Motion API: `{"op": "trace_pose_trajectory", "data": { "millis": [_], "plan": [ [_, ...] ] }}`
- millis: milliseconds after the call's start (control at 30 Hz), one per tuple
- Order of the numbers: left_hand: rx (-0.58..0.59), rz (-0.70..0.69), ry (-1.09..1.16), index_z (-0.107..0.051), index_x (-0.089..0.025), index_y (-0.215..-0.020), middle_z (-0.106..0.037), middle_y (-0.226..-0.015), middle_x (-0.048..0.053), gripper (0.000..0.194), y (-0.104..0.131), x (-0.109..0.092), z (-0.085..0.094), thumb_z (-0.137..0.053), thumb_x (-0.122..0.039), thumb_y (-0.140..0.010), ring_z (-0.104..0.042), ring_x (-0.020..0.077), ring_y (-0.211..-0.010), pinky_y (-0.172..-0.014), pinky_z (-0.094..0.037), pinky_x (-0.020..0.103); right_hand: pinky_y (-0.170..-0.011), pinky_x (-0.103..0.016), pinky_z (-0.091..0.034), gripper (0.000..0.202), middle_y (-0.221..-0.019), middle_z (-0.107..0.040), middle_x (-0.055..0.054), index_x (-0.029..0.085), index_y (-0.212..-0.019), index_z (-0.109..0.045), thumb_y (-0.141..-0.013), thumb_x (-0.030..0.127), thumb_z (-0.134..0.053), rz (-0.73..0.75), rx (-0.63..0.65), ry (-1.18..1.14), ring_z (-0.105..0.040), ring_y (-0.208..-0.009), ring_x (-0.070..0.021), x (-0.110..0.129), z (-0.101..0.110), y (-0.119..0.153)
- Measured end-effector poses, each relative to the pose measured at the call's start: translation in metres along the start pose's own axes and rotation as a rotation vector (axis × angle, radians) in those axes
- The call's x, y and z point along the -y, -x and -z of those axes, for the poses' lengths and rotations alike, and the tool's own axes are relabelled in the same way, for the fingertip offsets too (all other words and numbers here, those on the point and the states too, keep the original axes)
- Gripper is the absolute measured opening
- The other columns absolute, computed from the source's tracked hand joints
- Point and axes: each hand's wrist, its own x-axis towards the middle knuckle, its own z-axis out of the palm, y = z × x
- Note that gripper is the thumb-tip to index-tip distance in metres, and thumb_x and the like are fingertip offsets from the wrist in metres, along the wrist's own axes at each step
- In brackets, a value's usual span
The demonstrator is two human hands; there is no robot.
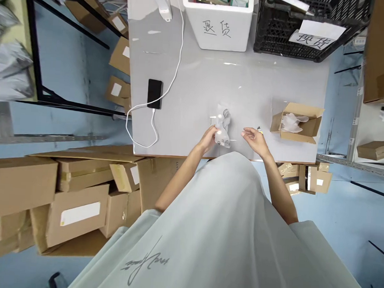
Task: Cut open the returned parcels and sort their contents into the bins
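Observation:
My left hand (208,138) is closed on the edge of a clear plastic bag (224,126) near the table's front edge. Grey and whitish items show inside the bag; their kind is too small to make out. To the right of the bag, my right hand (256,141) hovers with fingers loosely apart and nothing visible in them. A tiny dark and yellow item (260,130) shows right by its knuckles; whether it is worn or lies behind is unclear. Further right, an opened cardboard box (300,137) holds crumpled white plastic wrapping (292,123).
On the white table (203,79) lie a black phone (154,94) with a white cable and a power strip (162,1). A white bin (219,29) and a black crate (284,41) stand at the back. Cardboard boxes (78,210) are piled at the lower left.

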Motion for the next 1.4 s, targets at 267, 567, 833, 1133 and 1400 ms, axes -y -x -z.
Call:
{"op": "trace_pose_trajectory", "data": {
  "millis": [267, 567, 833, 1133, 1400],
  "plan": [
    [0.346, 0.128, 0.278, -0.079, -0.024, -0.118, -0.089, -0.108, 0.012, 0.053, 0.057, -0.031, 0.022, -0.081, -0.063, -0.083, -0.083, 0.0475, -0.125, -0.102, -0.070, 0.059, -0.100, -0.045, -0.073, 0.061, -0.106, -0.087, -0.007, 0.024, -0.111, -0.080, -0.081, 0.074, -0.098, 0.082, 0.071, -0.405, -0.084, -0.112, -0.0319, 0.029, -0.051, 0.013],
    [-0.030, -0.304, 0.145, -0.074, -0.024, -0.131, -0.083, -0.138, 0.013, 0.061, 0.078, -0.032, 0.019, -0.093, -0.052, -0.079, -0.079, 0.0332, -0.135, -0.105, -0.069, 0.041, -0.098, -0.041, -0.074, 0.075, -0.122, -0.086, -0.009, 0.024, -0.122, -0.077, -0.082, 0.088, -0.087, 0.058, -0.235, -0.436, -0.082, -0.120, -0.0288, 0.026, -0.063, 0.020],
    [-0.031, -0.434, 0.041, -0.079, -0.024, -0.123, -0.084, -0.109, 0.008, 0.054, 0.087, -0.039, 0.025, -0.093, -0.060, -0.085, -0.082, 0.0273, -0.114, -0.099, -0.069, 0.040, -0.110, -0.046, -0.072, 0.088, -0.148, -0.077, -0.015, 0.027, -0.157, -0.067, -0.099, 0.093, -0.062, 0.062, -0.284, -0.234, -0.074, -0.143, -0.0313, 0.040, -0.054, 0.033],
    [-0.019, -0.490, -0.017, -0.078, -0.028, -0.145, -0.084, -0.129, 0.012, 0.074, 0.103, -0.043, 0.027, -0.065, -0.088, -0.105, -0.083, 0.0309, -0.124, -0.092, -0.072, 0.040, -0.105, -0.044, -0.075, 0.079, -0.136, -0.080, -0.011, 0.028, -0.137, -0.081, -0.104, 0.094, -0.052, 0.247, -0.345, -0.036, -0.072, -0.133, -0.0301, 0.035, -0.030, 0.047],
    [-0.193, -0.521, 0.037, -0.079, -0.024, -0.114, -0.085, -0.106, 0.011, 0.073, 0.084, -0.034, 0.023, -0.064, -0.094, -0.102, -0.086, 0.0281, -0.100, -0.072, -0.070, 0.034, -0.088, -0.042, -0.080, 0.077, -0.101, -0.065, -0.004, 0.027, -0.105, -0.071, -0.097, 0.102, -0.056, 0.187, -0.345, -0.241, -0.067, -0.098, -0.0215, 0.013, -0.028, 0.041]
  ]
}}
